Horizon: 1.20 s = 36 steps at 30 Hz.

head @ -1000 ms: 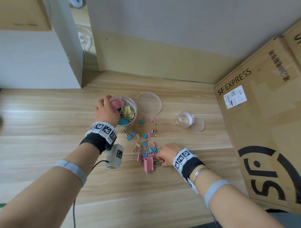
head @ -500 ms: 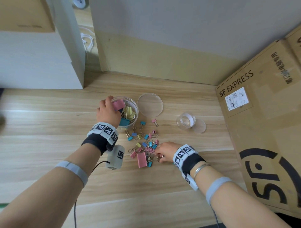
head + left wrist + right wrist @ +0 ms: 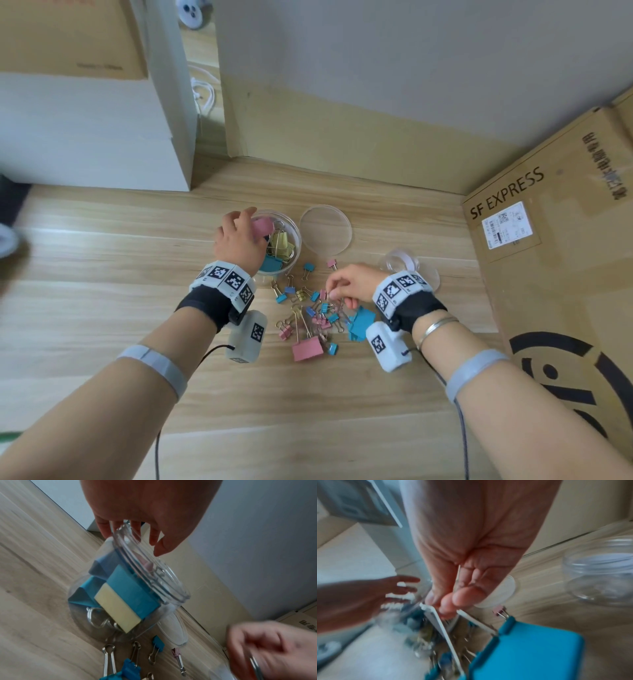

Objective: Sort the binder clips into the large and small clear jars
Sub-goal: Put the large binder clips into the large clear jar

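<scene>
While your right hand (image 3: pixel 462 574) is pinching the wire handles of a large blue binder clip (image 3: pixel 530 651), the clip is hanging just under your fingertips, above the mixed pile of clips (image 3: pixel 310 315) on the desk (image 3: pixel 102 308). Judging by the look of it, you are carrying something light and stiff: painted steel with a slick body, so the wire loops are giving you the surest hold, though the body is free to swing from them. The small clips look fiddly, best taken by the body between thumb and forefinger.

Your left hand (image 3: pixel 239 240) is hovering over the mouth of the large clear jar (image 3: pixel 291 240), fingers curled around a pink clip (image 3: pixel 263 226); whether it is gripping or letting go, I cannot tell for sure. That jar is already holding big blue and yellow clips. Its lid (image 3: pixel 325 229) is lying flat just beside it. The small clear jar (image 3: pixel 400 262) is standing beyond your right wrist, looking empty.
</scene>
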Each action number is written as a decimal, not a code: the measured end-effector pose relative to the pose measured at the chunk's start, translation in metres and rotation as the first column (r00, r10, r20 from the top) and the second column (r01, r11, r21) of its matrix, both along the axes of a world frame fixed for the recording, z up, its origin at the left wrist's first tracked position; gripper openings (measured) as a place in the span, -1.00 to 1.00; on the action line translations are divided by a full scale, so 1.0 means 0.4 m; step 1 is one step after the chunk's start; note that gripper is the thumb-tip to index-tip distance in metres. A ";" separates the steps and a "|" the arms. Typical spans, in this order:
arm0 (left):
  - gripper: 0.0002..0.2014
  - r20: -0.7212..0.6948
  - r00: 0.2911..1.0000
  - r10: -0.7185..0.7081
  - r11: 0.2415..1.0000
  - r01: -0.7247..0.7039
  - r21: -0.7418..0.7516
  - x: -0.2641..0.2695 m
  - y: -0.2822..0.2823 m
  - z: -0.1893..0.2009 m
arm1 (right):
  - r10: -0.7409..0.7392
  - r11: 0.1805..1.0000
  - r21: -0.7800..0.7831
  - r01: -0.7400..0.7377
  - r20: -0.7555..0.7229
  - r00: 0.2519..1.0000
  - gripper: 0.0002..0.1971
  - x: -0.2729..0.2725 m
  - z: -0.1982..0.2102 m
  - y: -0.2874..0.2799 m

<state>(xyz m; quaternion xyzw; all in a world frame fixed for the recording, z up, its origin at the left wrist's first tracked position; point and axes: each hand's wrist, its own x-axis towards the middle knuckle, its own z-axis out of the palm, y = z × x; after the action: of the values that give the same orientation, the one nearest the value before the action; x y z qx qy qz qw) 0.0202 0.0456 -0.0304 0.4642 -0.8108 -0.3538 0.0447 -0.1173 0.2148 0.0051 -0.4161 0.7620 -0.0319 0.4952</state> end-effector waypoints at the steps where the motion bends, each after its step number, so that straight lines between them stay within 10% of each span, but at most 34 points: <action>1: -0.46 -0.009 1.000 -0.020 1.000 0.020 0.008 0.002 0.000 0.001 | -0.049 0.997 -0.055 0.048 -0.014 0.999 -0.93 -0.005 0.007 -0.013; 11: -0.59 -0.084 0.995 -0.049 0.995 0.056 0.084 0.020 -0.036 -0.003 | -0.598 0.557 -0.511 0.655 0.300 0.743 -0.97 -0.024 0.066 -0.223; 20: -0.61 -0.148 0.988 -0.045 0.993 0.060 0.099 0.025 -0.055 -0.020 | -0.373 0.777 -0.560 0.288 -0.040 0.927 -0.81 0.040 0.029 -0.324; 29: -0.63 -0.187 0.982 -0.036 0.990 0.060 0.125 0.023 -0.059 -0.024 | -0.460 0.831 -0.401 0.385 -0.106 0.882 -0.89 0.058 -0.014 -0.348; 36: -0.44 -0.153 0.988 -0.037 0.983 0.064 0.172 0.021 -0.056 -0.017 | -0.710 0.656 -0.264 0.707 0.099 0.697 -0.76 0.024 -0.013 -0.337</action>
<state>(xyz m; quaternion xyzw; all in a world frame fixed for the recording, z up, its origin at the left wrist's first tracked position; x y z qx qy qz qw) 0.0287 0.0232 -0.0374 0.4179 -0.7821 -0.4590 0.0550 -0.1077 0.0798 -0.0001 -0.1528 0.8541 -0.3276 0.3741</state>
